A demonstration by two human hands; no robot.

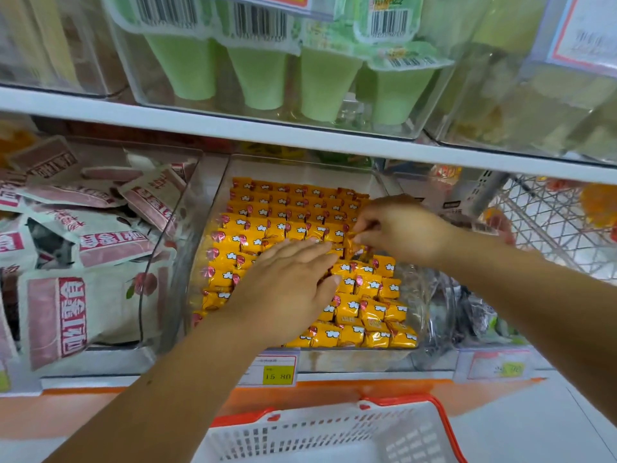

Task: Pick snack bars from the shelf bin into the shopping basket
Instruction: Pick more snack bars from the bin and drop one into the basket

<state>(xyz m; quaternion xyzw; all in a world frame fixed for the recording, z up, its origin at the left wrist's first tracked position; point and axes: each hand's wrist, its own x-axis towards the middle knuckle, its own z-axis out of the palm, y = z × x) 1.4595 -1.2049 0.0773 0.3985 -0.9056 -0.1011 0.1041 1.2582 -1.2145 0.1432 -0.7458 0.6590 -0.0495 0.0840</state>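
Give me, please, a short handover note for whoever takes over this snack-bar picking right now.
Left grip: flat, fingers straight, resting on the snack bars in the clear shelf bin.
Right grip: pinching one bar by its wrapper, level with the pile and not lifted clear.
Shopping basket: below the shelf, in front of the person; no bars show in the part in view.
Done: one bar gripped.
Left: lift it out, drop it into the basket, then pick more.
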